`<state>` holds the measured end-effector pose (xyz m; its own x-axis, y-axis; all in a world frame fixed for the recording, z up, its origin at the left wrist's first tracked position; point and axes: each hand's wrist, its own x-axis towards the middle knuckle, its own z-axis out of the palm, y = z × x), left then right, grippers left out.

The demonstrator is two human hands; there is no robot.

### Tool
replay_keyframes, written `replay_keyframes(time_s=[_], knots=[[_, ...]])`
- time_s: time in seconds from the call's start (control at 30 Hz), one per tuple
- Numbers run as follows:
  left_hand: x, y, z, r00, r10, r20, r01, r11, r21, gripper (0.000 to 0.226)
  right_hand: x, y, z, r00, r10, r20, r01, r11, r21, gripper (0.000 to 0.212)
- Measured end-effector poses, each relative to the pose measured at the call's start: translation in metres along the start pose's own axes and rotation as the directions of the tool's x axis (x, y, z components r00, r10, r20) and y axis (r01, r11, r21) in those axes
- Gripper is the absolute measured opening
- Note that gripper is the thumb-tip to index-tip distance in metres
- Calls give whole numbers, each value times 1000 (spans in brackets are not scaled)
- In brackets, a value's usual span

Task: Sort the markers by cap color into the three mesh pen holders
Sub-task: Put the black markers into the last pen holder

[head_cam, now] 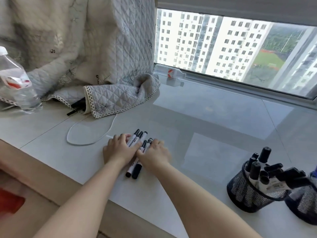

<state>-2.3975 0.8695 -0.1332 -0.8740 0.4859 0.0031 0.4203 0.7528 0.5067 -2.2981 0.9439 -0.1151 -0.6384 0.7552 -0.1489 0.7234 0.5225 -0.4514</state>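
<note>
- White sill [214, 117] under a window [240, 48]; tower blocks and a green field outside.
- Head view, centre: a bunch of markers [137, 152] lies flat on the sill, white barrels, dark caps, roughly parallel and pointing away from the person.
- Left hand [118, 150] lies on the left side of the bunch, fingers laid over the barrels; right hand [157, 154] lies on the right side, fingers curved over the markers. The two hands are close together, nearly touching, with the markers gathered between and under them (whether either truly grips a marker, cannot tell).
- Two marker ends stick out toward the person below the hands; about five caps stick out on the far side.
- Right edge: a black mesh holder [247, 191] stands upright with several dark-capped markers in it. A second holder [301, 201] stands just beside it, partly cut off by the frame edge.
- Far left: a clear water bottle [15, 83] stands upright.
- Behind: a quilted cloth [96, 57] hangs down onto the sill; a dark object peeks from under its hem (cannot identify).
- A white cable [85, 134] loops on the sill, left of the hands.
- Another bottle [171, 73] lies on its side by the window frame.
</note>
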Motion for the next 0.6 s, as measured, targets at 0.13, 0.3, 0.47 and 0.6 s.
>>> replay_keyframes(time_s=[0.13, 0.3, 0.47, 0.6], knots=[[2, 4, 3, 999, 1, -36, 1, 997, 71, 60, -4, 5, -2, 999, -51, -4, 51, 999, -2, 48], [0, 12, 1, 992, 87, -95, -63, 970, 233, 41, -9, 10, -6, 996, -91, -6, 90, 994, -69, 43], [-6, 23, -3, 993, 85, -86, -56, 952, 301, 31, -12, 15, -8, 990, -83, 111, 107, 968, -225, 43], [-30, 20, -4, 985, 90, -147, -57, 976, 212, 31, -25, 33, -13, 992, -36, 119, 58, 980, -188, 40]])
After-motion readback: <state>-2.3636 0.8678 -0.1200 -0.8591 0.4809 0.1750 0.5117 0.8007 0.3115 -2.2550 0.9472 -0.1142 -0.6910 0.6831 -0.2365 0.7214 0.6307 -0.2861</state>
